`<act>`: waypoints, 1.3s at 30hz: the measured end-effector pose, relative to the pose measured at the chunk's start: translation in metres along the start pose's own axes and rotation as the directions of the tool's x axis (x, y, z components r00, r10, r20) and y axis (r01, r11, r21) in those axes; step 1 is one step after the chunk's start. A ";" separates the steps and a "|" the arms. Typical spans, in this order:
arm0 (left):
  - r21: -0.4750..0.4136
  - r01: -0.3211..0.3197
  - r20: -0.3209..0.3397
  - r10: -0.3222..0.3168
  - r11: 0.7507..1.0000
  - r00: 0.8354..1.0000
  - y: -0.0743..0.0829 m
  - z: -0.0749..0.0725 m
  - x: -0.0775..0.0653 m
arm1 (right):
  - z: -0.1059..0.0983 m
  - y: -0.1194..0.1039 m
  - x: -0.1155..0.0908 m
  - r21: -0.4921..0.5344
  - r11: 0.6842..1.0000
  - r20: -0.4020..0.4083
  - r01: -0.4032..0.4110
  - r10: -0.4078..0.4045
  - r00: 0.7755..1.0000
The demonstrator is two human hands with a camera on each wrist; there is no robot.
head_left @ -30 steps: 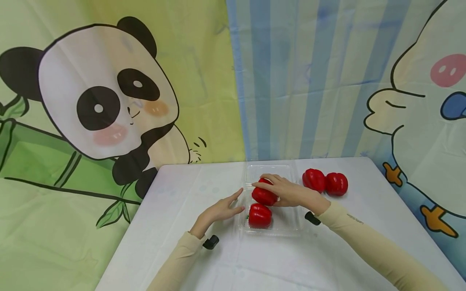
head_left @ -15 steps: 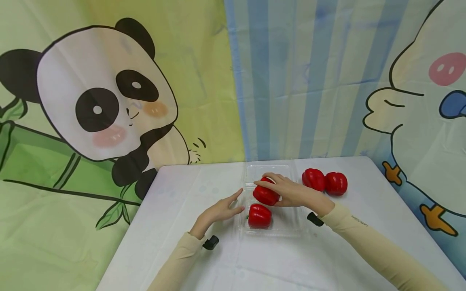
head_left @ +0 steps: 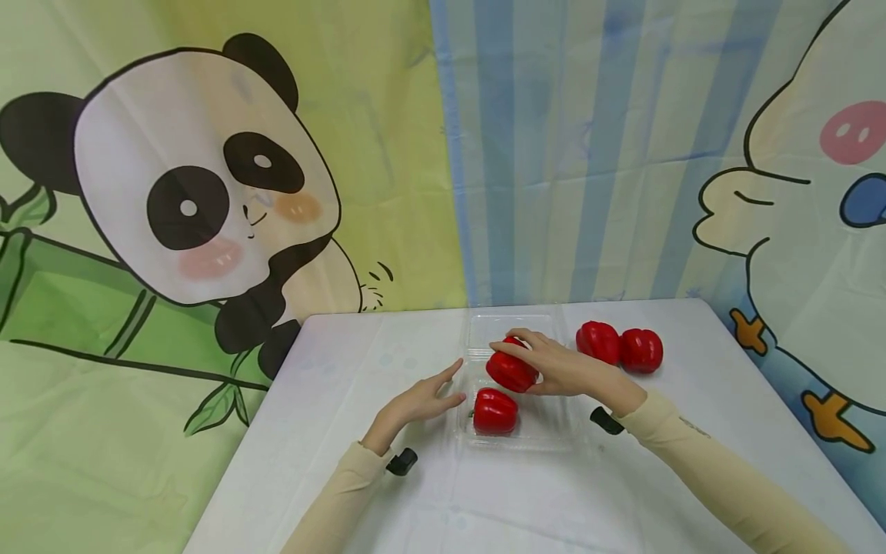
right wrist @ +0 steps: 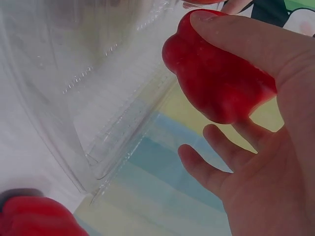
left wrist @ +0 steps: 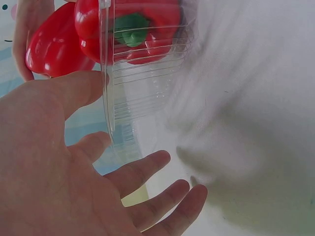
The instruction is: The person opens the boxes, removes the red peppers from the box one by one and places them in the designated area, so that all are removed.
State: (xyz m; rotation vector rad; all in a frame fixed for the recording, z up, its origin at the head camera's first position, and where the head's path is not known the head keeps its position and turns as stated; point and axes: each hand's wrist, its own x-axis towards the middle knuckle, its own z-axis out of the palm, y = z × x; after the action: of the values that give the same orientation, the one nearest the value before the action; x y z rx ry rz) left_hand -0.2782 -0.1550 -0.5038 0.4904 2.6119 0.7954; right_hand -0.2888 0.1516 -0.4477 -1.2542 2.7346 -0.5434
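Observation:
My right hand [head_left: 561, 368] grips a red bell pepper [head_left: 511, 372] over the clear plastic container [head_left: 547, 427], thumb on one side and fingers on the other. In the right wrist view that held pepper [right wrist: 216, 73] is clear of the container wall [right wrist: 74, 162]. A second red bell pepper [head_left: 494, 412] lies inside the container at its near left, its green stem [left wrist: 133, 29] showing through the wall in the left wrist view. My left hand [head_left: 418, 398] is at the container's left side, fingers spread and holding nothing; its thumb is at the rim [left wrist: 106, 98].
Two more red bell peppers, one [head_left: 598, 342] beside the other [head_left: 641, 351], sit on the white table [head_left: 388, 508] to the right of the container. A cartoon-printed curtain [head_left: 388, 154] stands behind the table.
My right hand has shifted slightly to the right with the held bell pepper, which tilts a little more. My left hand and the other peppers have stayed in place.

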 end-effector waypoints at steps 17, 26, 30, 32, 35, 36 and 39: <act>-0.001 -0.018 -0.002 0.018 1.000 1.000 -0.002 0.000 0.002 | -0.004 0.001 -0.011 0.016 1.000 -0.022 -0.010 0.010 1.000; 0.005 -0.019 -0.002 0.019 1.000 1.000 -0.003 -0.001 0.002 | -0.005 0.005 -0.017 -0.007 1.000 -0.053 0.003 -0.004 0.999; 0.019 -0.027 -0.003 0.028 0.999 1.000 -0.004 -0.001 0.002 | -0.004 0.007 -0.019 0.000 1.000 -0.042 -0.010 0.010 0.999; 0.021 -0.027 -0.003 0.027 0.999 1.000 -0.004 -0.001 0.002 | -0.004 0.007 -0.021 0.005 1.000 -0.034 -0.022 0.023 0.999; 0.021 -0.024 -0.002 0.024 0.999 1.000 -0.003 -0.001 0.002 | -0.006 0.007 -0.024 0.026 0.999 -0.030 -0.045 0.046 0.999; 0.022 -0.022 -0.001 0.022 1.000 1.000 -0.003 -0.001 0.002 | -0.006 0.007 -0.025 0.030 0.998 -0.034 -0.047 0.048 0.998; 0.021 -0.019 -0.002 0.019 1.000 1.000 -0.003 -0.001 0.001 | -0.008 0.006 -0.027 0.037 0.998 -0.044 -0.058 0.060 0.997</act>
State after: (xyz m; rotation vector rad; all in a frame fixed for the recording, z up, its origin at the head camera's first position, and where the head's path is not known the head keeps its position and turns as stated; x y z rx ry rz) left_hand -0.2803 -0.1574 -0.5054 0.5210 2.6238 0.7754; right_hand -0.2771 0.1778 -0.4446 -1.1630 2.7749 -0.6193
